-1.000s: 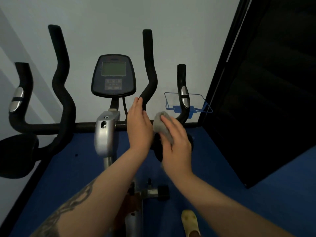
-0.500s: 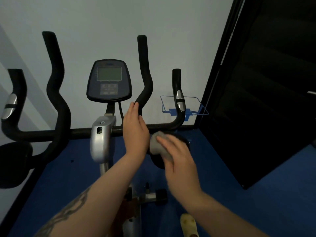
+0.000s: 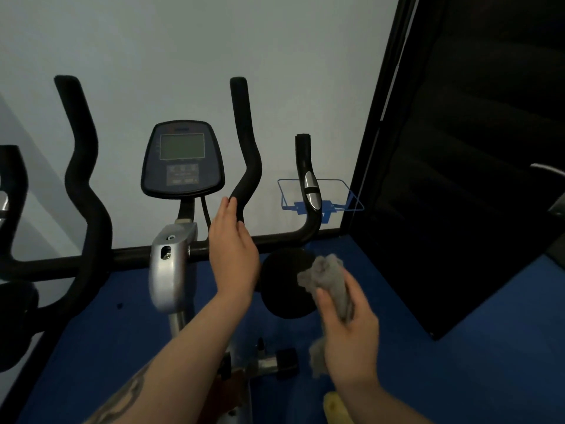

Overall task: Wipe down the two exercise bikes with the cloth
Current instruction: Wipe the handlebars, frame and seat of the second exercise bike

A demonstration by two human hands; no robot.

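Centrally, the exercise bike (image 3: 171, 270) faces a pale wall (image 3: 183, 41), its console (image 3: 182, 160) mounted above a silver stem housing (image 3: 169, 267) from which a black crossbar (image 3: 284, 238) runs to either side. The left hand (image 3: 234, 252) lies with straight fingers against the lower bend of the inner right handlebar (image 3: 246, 148), fingertips touching the black foam; it grips nothing. The right hand (image 3: 348, 335) holds the grey cloth (image 3: 328, 278) bunched between curled fingers and thumb, one end standing above the fingers and a loose tail hanging below the palm. This cloth is in front of the right edge of a round black pad (image 3: 284, 280), just beside it; whether they touch cannot be told. Further right, the outer grip (image 3: 308, 185) with a silver sensor plate rises from the end of the crossbar. Behind it a blue wire bracket (image 3: 321, 197) is fixed at the foot of the wall. Blue flooring (image 3: 458, 377) lies beneath, and a dark panel (image 3: 474, 179) fills the right side.
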